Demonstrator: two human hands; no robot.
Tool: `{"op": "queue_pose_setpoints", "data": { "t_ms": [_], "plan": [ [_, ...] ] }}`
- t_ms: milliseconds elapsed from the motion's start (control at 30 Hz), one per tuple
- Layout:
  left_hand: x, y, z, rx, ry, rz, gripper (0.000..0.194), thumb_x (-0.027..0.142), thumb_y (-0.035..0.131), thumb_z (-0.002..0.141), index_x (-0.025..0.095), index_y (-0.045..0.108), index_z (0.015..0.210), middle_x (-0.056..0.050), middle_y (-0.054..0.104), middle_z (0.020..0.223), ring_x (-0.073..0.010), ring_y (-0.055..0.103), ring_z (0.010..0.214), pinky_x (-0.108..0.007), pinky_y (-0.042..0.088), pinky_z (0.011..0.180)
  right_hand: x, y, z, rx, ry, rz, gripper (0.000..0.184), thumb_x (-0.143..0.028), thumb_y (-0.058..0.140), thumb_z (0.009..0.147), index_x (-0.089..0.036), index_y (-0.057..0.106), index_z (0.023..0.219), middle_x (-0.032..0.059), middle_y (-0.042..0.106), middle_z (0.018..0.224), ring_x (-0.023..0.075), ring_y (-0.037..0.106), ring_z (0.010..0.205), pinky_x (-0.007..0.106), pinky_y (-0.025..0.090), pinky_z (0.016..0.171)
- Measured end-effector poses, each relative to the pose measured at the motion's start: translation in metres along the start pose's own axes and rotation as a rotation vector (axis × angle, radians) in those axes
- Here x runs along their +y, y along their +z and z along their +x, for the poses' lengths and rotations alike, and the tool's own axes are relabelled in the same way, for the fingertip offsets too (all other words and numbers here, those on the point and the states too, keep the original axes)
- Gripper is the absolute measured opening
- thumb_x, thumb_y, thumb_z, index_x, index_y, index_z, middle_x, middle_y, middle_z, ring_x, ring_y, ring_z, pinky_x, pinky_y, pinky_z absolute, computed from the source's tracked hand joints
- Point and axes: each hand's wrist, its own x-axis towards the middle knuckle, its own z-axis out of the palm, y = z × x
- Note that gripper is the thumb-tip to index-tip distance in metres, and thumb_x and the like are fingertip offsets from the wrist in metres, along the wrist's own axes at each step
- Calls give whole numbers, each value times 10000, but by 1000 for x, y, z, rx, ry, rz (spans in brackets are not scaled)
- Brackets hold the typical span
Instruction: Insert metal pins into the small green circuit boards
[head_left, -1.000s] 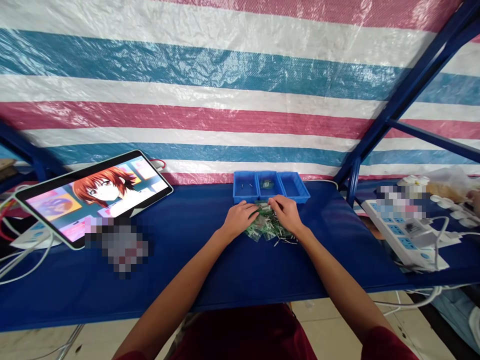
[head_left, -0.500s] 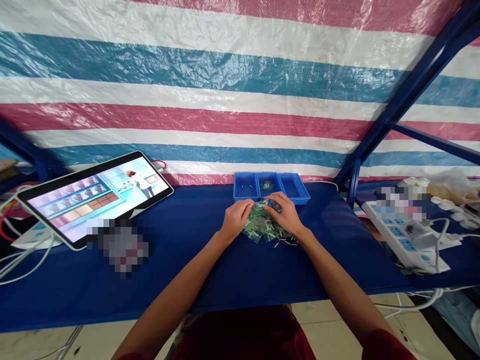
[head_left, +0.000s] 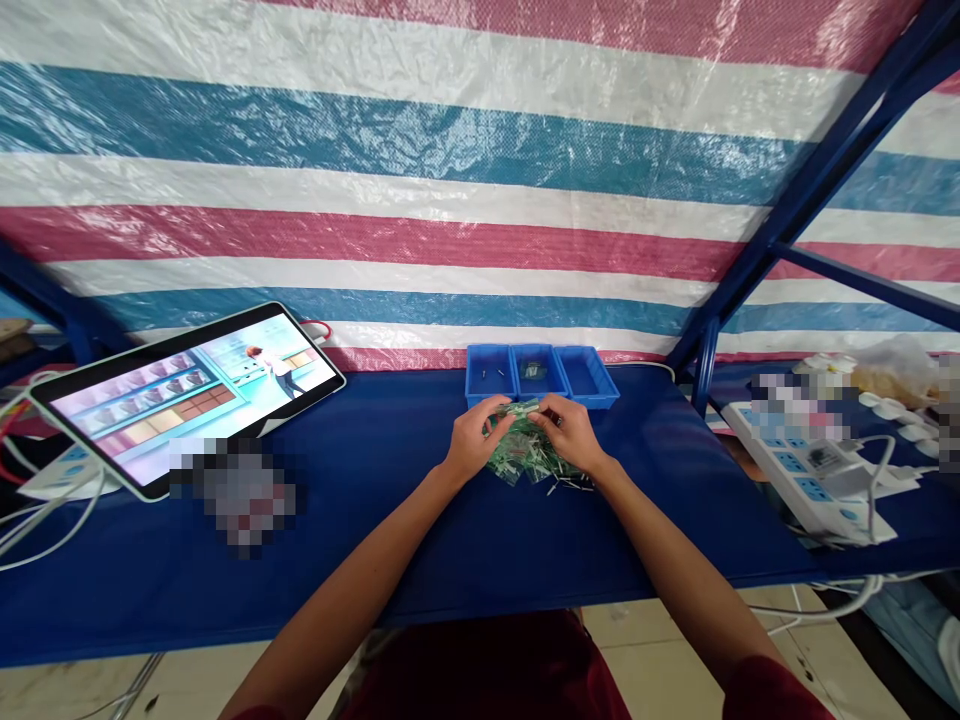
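Note:
My left hand (head_left: 474, 440) pinches the left side of a small clear plastic bag (head_left: 519, 408) with greenish contents. The fingers of my right hand (head_left: 571, 432) are closed on the bag's right side. Below both hands lies a pile of similar small green-tinted bags (head_left: 510, 466). Thin light-coloured pins or screws (head_left: 559, 484) are scattered at the pile's lower right edge. Just behind the hands stands a blue three-compartment tray (head_left: 491, 398). Its left compartment has a few small pieces, the middle one a small bag (head_left: 533, 371).
A tablet (head_left: 202, 395) playing a cartoon leans at the left, with a blurred-out object in front of it and white cables (head_left: 71, 535) beside it. A white power strip (head_left: 806, 480) lies at the right. A blue frame post (head_left: 772, 240) and striped sheeting (head_left: 420, 235) stand behind the table.
The fingers of both hands have drawn in and now hold one small bag between them above the pile. The tray and pile stay in place; the tablet picture has changed.

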Motion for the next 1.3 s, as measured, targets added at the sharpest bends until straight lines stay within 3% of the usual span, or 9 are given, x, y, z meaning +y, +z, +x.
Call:
{"op": "queue_pose_setpoints", "data": {
  "t_ms": [133, 267, 367, 500, 667, 1033, 1167, 1300],
  "plan": [
    [-1, 1, 0, 15, -90, -46, 275, 423, 533, 931, 194, 615, 1060, -40, 704, 892, -97, 599, 559, -218, 505, 604, -1, 1, -1, -5, -2, -9, 329, -446, 491, 930, -194, 611, 756, 21, 571, 649, 153, 522, 580, 275, 424, 589],
    [-1, 1, 1, 27, -199, -131, 308, 416, 564, 913, 199, 540, 1131, 13, 661, 704, -127, 627, 601, -229, 498, 629, 1, 0, -3, -6, 26, 7, 349, -432, 413, 965, -194, 666, 937, 57, 654, 771, 177, 591, 668, 304, 475, 659],
    [-2, 0, 1, 28, -234, -178, 274, 394, 545, 924, 200, 507, 1113, 39, 629, 629, -126, 611, 562, -222, 470, 593, 4, 0, -4, -21, 44, 66, 347, -368, 364, 984, -207, 631, 1136, 47, 653, 800, 155, 585, 631, 297, 493, 639],
    [-2, -1, 1, 12, -256, -234, 263, 412, 497, 943, 194, 495, 1090, 39, 608, 616, -115, 575, 510, -215, 438, 536, 3, 0, -3, -42, -41, 83, 369, -299, 398, 968, -248, 533, 1307, 56, 636, 932, 140, 578, 656, 283, 515, 601],
    [-1, -1, 1, -19, -258, -327, 295, 443, 501, 938, 188, 487, 1085, 50, 579, 581, -100, 525, 460, -203, 425, 499, 1, -2, -2, 2, -94, 51, 307, -278, 468, 946, -259, 603, 1221, 82, 589, 1073, 134, 583, 715, 288, 541, 631],
    [5, 1, 1, -45, -288, -345, 337, 481, 498, 935, 193, 511, 1109, 50, 533, 595, -104, 543, 493, -200, 439, 521, 5, -1, -1, 24, -101, 28, 212, -274, 468, 939, -231, 668, 995, 98, 593, 1042, 196, 610, 877, 317, 544, 669],
    [6, -1, 2, -37, -251, -300, 357, 491, 455, 952, 184, 577, 1087, 12, 580, 682, -103, 550, 538, -210, 458, 558, 4, -2, -1, 24, -85, 11, 201, -291, 458, 948, -217, 644, 937, 90, 618, 1007, 183, 608, 833, 312, 529, 674],
    [6, -5, 4, -33, -132, -221, 430, 517, 418, 959, 162, 657, 1001, -65, 619, 882, -133, 591, 701, -239, 491, 637, 2, -2, -1, 71, -48, -6, 207, -327, 462, 954, -208, 627, 913, 81, 658, 947, 187, 624, 826, 305, 514, 680]
  ]
}}
